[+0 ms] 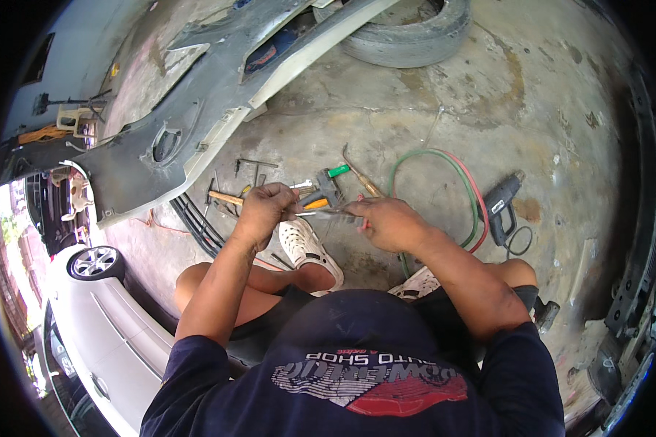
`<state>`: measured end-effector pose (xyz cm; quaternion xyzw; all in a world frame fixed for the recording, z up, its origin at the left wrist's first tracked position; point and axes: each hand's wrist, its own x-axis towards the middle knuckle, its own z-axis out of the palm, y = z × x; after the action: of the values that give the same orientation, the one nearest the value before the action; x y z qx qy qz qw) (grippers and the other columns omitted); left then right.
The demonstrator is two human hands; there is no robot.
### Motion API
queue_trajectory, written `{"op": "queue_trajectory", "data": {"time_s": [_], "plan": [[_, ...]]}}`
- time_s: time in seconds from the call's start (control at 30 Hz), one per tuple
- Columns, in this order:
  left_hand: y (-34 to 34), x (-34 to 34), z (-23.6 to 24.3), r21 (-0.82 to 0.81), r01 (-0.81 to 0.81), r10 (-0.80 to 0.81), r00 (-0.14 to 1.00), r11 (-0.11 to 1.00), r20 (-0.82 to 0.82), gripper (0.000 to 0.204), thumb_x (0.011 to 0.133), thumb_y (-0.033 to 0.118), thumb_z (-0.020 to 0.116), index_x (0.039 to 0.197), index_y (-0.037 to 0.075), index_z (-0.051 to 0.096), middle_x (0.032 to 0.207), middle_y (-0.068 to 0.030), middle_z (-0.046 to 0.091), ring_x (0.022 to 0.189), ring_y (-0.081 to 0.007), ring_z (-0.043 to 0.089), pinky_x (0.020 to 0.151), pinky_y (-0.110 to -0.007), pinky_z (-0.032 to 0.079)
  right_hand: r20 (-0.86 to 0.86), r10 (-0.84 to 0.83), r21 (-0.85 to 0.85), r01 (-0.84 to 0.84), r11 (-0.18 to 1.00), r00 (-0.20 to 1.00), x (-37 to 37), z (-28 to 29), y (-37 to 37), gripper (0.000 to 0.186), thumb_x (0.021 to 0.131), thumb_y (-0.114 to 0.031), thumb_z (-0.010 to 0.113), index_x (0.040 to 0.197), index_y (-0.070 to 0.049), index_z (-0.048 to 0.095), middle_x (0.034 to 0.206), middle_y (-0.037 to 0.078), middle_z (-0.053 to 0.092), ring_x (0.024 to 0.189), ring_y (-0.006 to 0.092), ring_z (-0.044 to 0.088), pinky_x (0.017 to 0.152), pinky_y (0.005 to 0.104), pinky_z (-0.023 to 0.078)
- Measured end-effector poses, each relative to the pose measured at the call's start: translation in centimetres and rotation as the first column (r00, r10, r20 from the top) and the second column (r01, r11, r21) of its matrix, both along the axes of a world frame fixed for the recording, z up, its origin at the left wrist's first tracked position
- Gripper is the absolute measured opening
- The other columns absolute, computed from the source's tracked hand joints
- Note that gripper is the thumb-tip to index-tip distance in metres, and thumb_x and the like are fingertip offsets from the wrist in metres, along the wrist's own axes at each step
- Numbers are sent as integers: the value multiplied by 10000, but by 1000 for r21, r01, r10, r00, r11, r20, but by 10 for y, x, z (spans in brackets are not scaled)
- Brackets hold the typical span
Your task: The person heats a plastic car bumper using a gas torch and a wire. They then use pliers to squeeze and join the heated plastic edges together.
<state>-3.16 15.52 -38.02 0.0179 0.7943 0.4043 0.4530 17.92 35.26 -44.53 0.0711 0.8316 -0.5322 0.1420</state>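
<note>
My left hand [270, 211] is closed on the end of a thin pale rod [306, 213], held above the floor. My right hand [386, 222] grips a red-handled metal tool [361, 226] that meets the rod; its exact type is unclear. Just beyond my hands lie a grey-and-orange tool [325, 186], a green block [338, 170], a wooden-handled tool [226, 197], several hex keys [254, 163] and a thin tool with a bent metal tip [364, 177]. My white clog [299, 244] is beneath them.
A large body panel [138, 153] spans the upper left, near a tire [408, 44]. Green and red hoses [463, 175] and a heat gun [499, 207] lie rightward. Black hoses [193, 222] lie left. A silver car [109, 320] stands lower left, dark metal parts [634, 291] far right.
</note>
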Motion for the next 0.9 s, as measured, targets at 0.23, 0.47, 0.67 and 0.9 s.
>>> {"op": "queue_trajectory", "data": {"time_s": [0.23, 0.47, 0.67, 0.9], "plan": [[14, 8, 32, 148, -195, 171, 972, 970, 161, 132, 1001, 58, 720, 1100, -30, 717, 962, -110, 746, 862, -181, 742, 826, -302, 635, 328, 59, 125, -105, 987, 943, -2, -31, 9, 648, 893, 0, 620, 1533, -32, 526, 1260, 270, 704, 1172, 435, 677, 1011, 494, 531], [13, 12, 16, 213, -81, 45, 984, 974, 170, 164, 960, -10, 747, 1122, -37, 744, 1014, -102, 751, 921, -174, 731, 854, -289, 615, 210, -27, -140, 58, 988, 977, 6, -10, 6, 640, 972, -52, 630, 1589, -44, 461, 1240, 247, 707, 1139, 376, 685, 989, 433, 534], [21, 20, 17, 153, 220, -187, 961, 964, -203, 152, 917, 12, 802, 1066, -19, 788, 1078, -67, 735, 929, -155, 703, 835, -266, 564, 139, -107, -347, 150, 926, 985, 7, 4, 6, 484, 1031, -120, 662, 1491, -44, 530, 889, 115, 682, 794, 200, 649, 757, 370, 542], [22, 29, 11, 47, 430, -326, 747, 901, -580, 162, 884, 19, 798, 1045, 4, 803, 1057, -95, 720, 876, -158, 702, 782, -277, 565, 143, -125, -409, 173, 896, 982, 5, 17, 6, 291, 1039, -140, 673, 1297, -42, 580, 645, 29, 547, 539, 131, 524, 522, 337, 456]]}}
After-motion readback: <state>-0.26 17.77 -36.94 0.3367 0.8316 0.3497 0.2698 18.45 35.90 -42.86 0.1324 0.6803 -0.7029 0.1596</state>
